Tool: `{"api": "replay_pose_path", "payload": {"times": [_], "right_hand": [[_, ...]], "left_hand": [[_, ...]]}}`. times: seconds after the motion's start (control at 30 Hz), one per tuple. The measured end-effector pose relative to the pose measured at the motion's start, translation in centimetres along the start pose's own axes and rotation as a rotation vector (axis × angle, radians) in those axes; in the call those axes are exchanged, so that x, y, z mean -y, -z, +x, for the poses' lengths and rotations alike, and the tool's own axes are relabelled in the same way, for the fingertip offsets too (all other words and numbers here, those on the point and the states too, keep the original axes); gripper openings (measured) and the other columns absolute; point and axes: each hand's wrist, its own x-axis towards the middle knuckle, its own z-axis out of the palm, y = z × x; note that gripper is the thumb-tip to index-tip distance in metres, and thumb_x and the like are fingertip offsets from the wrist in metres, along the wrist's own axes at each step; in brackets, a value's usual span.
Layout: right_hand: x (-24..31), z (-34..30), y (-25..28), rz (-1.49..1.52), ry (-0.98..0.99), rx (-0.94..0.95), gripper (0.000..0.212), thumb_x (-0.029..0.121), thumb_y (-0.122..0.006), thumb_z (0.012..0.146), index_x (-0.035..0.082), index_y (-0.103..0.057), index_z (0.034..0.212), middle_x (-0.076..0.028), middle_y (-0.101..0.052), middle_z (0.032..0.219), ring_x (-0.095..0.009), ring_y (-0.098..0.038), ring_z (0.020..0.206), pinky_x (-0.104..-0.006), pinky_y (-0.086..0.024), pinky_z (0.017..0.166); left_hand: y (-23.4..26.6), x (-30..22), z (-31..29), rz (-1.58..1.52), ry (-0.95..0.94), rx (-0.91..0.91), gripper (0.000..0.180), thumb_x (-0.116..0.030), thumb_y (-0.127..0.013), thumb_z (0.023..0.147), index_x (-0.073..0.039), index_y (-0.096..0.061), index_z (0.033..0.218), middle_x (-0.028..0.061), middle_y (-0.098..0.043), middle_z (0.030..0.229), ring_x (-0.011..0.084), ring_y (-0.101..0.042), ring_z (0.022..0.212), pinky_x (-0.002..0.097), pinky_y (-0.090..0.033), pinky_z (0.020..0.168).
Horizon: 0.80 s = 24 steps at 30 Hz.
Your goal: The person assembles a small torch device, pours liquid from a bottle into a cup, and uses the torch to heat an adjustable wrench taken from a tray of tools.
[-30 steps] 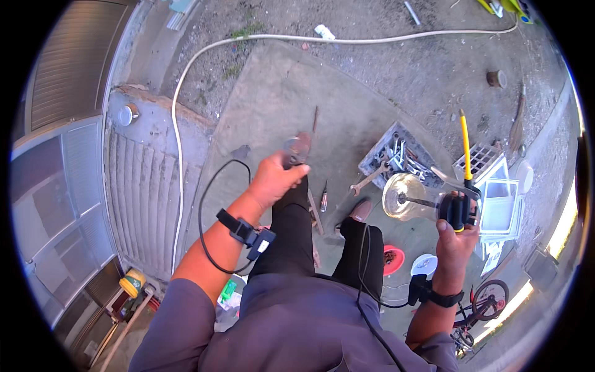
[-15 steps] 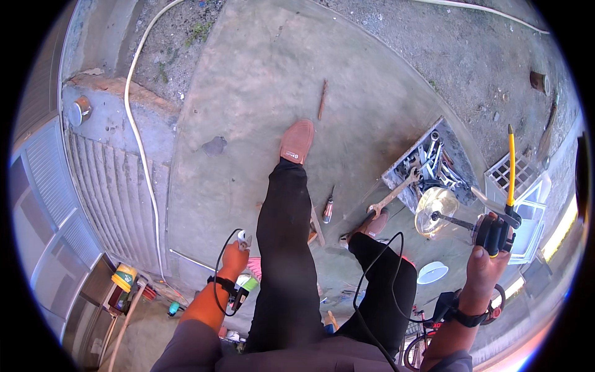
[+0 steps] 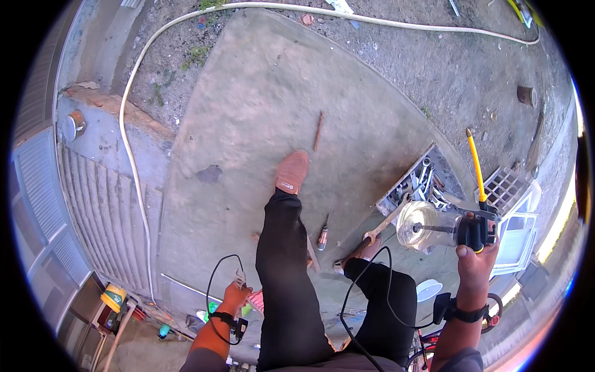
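My right hand (image 3: 477, 263) is closed around the black head of an oil can (image 3: 441, 228). Its jar is clear, with a pump tube inside; a yellow nozzle points away from me and a metal lever shows beside the head. The jar lies tilted on its side in the air, its base toward the left. Low on the left, my left hand (image 3: 234, 299) is closed on a small silver metal tool (image 3: 240, 278) with a forked end; its exact kind is unclear. Black cables run from the bands on both wrists.
Behind the oil can stands a metal tray (image 3: 387, 199) heaped with wrenches, a large open-end wrench (image 3: 382, 228) leaning out. A screwdriver (image 3: 323, 238) and a rusty rod (image 3: 318, 131) lie on the concrete. A pale hose (image 3: 127, 118) curves along the left; a white frame (image 3: 517, 239) sits right.
My view has tilted, so the ground sits lower in the picture. My right hand has brought the oil can slightly left; my left hand has dropped a little lower.
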Motion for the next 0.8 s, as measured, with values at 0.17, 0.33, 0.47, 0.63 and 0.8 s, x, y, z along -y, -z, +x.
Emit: {"api": "replay_pose_path", "payload": {"times": [0.17,0.33,0.47,0.63,0.8], "right_hand": [[3.2,0.2,-0.4,-0.018,0.026,0.023,0.069,0.048,-0.089,0.063,0.000,-0.063,0.106,-0.002,-0.061,0.096,-0.011,-0.058,0.086,-0.0257,-0.047,0.078],[8.0,0.3,-0.1,0.004,0.059,0.008,0.067,0.047,-0.088,0.065,0.000,-0.064,0.105,-0.002,-0.059,0.096,-0.011,-0.057,0.088,-0.0258,-0.045,0.079],[12.6,1.0,0.3,0.065,0.079,-0.045,0.066,0.047,-0.087,0.067,0.000,-0.064,0.107,-0.001,-0.059,0.097,-0.011,-0.056,0.090,-0.0255,-0.045,0.081],[20.3,2.5,1.9,0.153,0.147,-0.098,0.066,0.043,-0.087,0.069,0.001,-0.063,0.113,-0.001,-0.060,0.099,-0.011,-0.056,0.091,-0.0258,-0.045,0.083],[26.0,4.3,4.8,0.263,0.167,-0.136,0.069,0.038,-0.087,0.070,-0.001,-0.059,0.121,-0.002,-0.063,0.103,-0.011,-0.058,0.091,-0.0239,-0.047,0.081]], "left_hand": [[-2.2,-0.3,-6.5,0.446,-0.336,-0.115,0.035,-0.035,-0.068,0.082,-0.002,-0.064,0.093,0.0209,-0.069,0.084,0.0377,-0.068,0.085,0.0457,-0.053,0.076],[1.2,-2.7,-14.7,0.227,-0.193,-0.060,0.031,-0.030,-0.064,0.086,-0.001,-0.066,0.095,0.0182,-0.068,0.075,0.0313,-0.068,0.061,0.0394,-0.054,0.057],[6.6,-0.4,-16.9,0.188,-0.024,-0.034,0.029,-0.030,-0.064,0.086,-0.001,-0.067,0.089,0.0131,-0.067,0.069,0.0231,-0.068,0.054,0.0357,-0.053,0.050],[13.4,-1.9,-21.3,0.277,-0.125,-0.158,0.026,-0.028,-0.065,0.084,-0.003,-0.068,0.090,0.0132,-0.067,0.070,0.0239,-0.067,0.056,0.0378,-0.053,0.055],[21.0,-5.8,-24.3,0.421,-0.178,-0.291,0.039,-0.036,-0.066,0.079,-0.002,-0.069,0.098,0.0243,-0.070,0.091,0.0417,-0.067,0.091,0.0478,-0.053,0.080]]}}
